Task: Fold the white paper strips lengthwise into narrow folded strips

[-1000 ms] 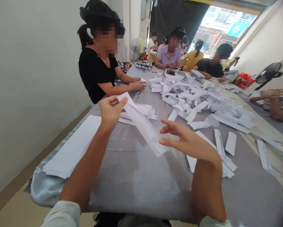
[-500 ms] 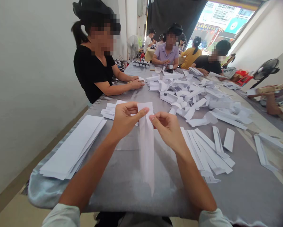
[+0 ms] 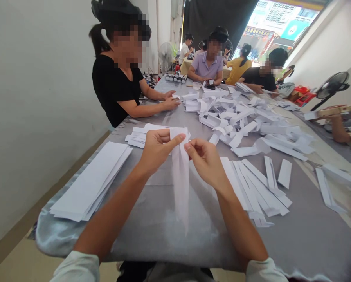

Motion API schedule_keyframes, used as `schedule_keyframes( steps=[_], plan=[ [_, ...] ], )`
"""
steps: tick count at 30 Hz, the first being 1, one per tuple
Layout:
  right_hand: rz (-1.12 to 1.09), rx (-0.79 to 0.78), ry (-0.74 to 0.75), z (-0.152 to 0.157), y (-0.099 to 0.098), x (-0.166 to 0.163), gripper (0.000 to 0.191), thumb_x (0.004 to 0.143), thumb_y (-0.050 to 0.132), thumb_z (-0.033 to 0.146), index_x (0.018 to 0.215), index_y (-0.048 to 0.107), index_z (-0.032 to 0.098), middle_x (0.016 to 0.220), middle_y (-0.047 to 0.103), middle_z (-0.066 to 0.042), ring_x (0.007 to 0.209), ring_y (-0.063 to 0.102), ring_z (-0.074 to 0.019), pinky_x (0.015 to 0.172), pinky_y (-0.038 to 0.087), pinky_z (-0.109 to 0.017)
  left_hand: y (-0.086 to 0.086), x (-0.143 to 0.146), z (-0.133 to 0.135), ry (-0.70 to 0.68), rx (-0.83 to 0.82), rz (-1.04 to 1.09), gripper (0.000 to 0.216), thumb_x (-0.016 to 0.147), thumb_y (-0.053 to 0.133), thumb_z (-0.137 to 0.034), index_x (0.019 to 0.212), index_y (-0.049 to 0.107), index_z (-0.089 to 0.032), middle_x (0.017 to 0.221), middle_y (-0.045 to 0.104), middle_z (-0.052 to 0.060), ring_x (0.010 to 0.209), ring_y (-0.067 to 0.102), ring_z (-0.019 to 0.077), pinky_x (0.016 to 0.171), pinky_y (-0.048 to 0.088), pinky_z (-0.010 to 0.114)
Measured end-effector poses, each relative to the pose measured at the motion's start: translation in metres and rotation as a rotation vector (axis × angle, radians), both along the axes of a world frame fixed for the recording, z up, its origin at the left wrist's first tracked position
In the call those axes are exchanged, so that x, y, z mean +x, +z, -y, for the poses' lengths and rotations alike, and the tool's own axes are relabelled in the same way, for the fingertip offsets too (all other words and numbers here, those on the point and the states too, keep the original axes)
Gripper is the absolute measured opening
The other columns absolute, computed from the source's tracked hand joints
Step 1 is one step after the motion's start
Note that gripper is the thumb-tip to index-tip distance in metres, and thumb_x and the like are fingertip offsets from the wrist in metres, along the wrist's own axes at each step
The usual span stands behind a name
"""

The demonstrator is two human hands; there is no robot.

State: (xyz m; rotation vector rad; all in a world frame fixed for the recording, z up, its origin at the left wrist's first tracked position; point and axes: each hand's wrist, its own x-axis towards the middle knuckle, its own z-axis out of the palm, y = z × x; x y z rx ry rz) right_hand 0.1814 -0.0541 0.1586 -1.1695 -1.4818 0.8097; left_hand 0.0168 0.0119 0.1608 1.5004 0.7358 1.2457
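Between my hands hangs a long white paper strip (image 3: 180, 184), creased lengthwise, its lower end narrowing toward me. My left hand (image 3: 159, 150) pinches it near the top, thumb across the front and fingers behind. My right hand (image 3: 204, 158) pinches its right edge a little lower with thumb and fingertips. To the left lies a stack of flat white paper sheets (image 3: 90, 180). Several folded paper strips (image 3: 254, 188) are spread out right of my right hand. Smaller white papers (image 3: 135, 137) lie behind my left hand, partly hidden by it.
A large heap of folded white papers (image 3: 231, 113) covers the middle of the grey cloth-covered table (image 3: 152, 219). A co-worker in black (image 3: 116, 84) handles paper at the left side. Other people sit farther back. A black fan (image 3: 332, 86) stands at the right.
Both hands keep their pinch on the strip, which hangs slightly narrower, its lower end a little higher. The co-worker at left has lifted one hand a little.
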Motion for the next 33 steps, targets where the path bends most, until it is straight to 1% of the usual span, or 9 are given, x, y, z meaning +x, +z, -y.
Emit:
schedule_keyframes(
  steps=[3,6,12,18,21,24,29,31,33],
  plan=[
    [0.009,-0.053,0.051,0.0,0.0,0.001,0.039,0.104,0.063,0.056,0.086,0.062,0.021,0.079,0.06,0.0,0.071,0.057,-0.0156,0.067,0.047,-0.03,-0.002,0.001,-0.002,0.022,-0.021,0.038,0.04,0.083,0.091,-0.05,0.066,0.071,-0.02,0.068,0.07,0.002,0.062,0.065,0.0179,0.051,0.046,0.03],
    [0.078,-0.081,0.063,-0.001,0.0,0.004,0.04,0.104,0.063,0.055,0.083,0.063,0.021,0.074,0.057,0.001,0.067,0.053,-0.0147,0.063,0.046,-0.029,-0.003,0.002,-0.003,0.006,-0.064,0.077,0.034,0.082,0.091,-0.05,0.081,0.08,-0.018,0.08,0.078,0.005,0.07,0.071,0.0203,0.058,0.054,0.031],
    [0.065,-0.025,-0.059,-0.004,-0.002,0.005,0.037,0.102,0.064,0.051,0.079,0.06,0.022,0.071,0.055,0.002,0.062,0.05,-0.0141,0.058,0.041,-0.029,0.0,0.002,-0.001,-0.106,-0.123,0.02,0.035,0.081,0.092,-0.05,0.084,0.08,-0.017,0.079,0.078,0.005,0.066,0.07,0.0168,0.057,0.053,0.027],
    [0.099,0.023,-0.146,-0.006,-0.004,0.006,0.037,0.104,0.062,0.049,0.079,0.06,0.022,0.069,0.057,0.001,0.061,0.052,-0.0146,0.059,0.039,-0.03,-0.004,0.0,-0.003,-0.19,-0.109,-0.005,0.035,0.086,0.089,-0.047,0.106,0.084,-0.018,0.1,0.083,0.009,0.084,0.077,0.0191,0.069,0.058,0.026],
    [0.066,0.025,-0.144,-0.007,-0.005,0.005,0.037,0.104,0.063,0.051,0.081,0.062,0.022,0.072,0.059,0.001,0.062,0.052,-0.0146,0.059,0.04,-0.03,-0.008,0.002,-0.004,-0.177,-0.084,0.027,0.034,0.085,0.09,-0.046,0.103,0.084,-0.018,0.101,0.083,0.009,0.085,0.076,0.0193,0.073,0.059,0.027],
    [0.033,0.017,-0.125,-0.006,-0.004,0.004,0.038,0.104,0.064,0.052,0.082,0.063,0.021,0.073,0.059,0.001,0.063,0.053,-0.0147,0.06,0.041,-0.03,-0.012,0.006,-0.005,-0.093,-0.043,0.064,0.034,0.083,0.092,-0.048,0.093,0.082,-0.017,0.095,0.082,0.008,0.084,0.076,0.0198,0.077,0.061,0.029],
    [0.093,-0.086,0.013,-0.004,-0.004,0.006,0.041,0.104,0.063,0.051,0.077,0.058,0.021,0.069,0.057,0.002,0.063,0.054,-0.0147,0.06,0.041,-0.029,-0.016,0.009,-0.007,0.043,-0.015,0.091,0.038,0.079,0.094,-0.05,0.094,0.083,-0.017,0.099,0.083,0.009,0.088,0.077,0.0212,0.082,0.062,0.031],
    [0.108,-0.085,0.014,-0.004,-0.005,0.007,0.043,0.103,0.065,0.052,0.074,0.055,0.022,0.067,0.055,0.002,0.062,0.053,-0.014,0.06,0.041,-0.028,-0.015,0.008,-0.007,0.036,-0.019,0.098,0.039,0.079,0.094,-0.05,0.097,0.083,-0.017,0.1,0.083,0.009,0.089,0.077,0.0211,0.082,0.061,0.031],
    [0.118,-0.064,-0.037,-0.005,-0.005,0.007,0.045,0.102,0.066,0.053,0.072,0.053,0.022,0.065,0.054,0.003,0.06,0.051,-0.0134,0.059,0.04,-0.028,-0.013,0.008,-0.006,-0.037,-0.035,0.08,0.038,0.08,0.093,-0.049,0.098,0.083,-0.016,0.099,0.083,0.009,0.088,0.077,0.0211,0.081,0.061,0.03]
  ],
)
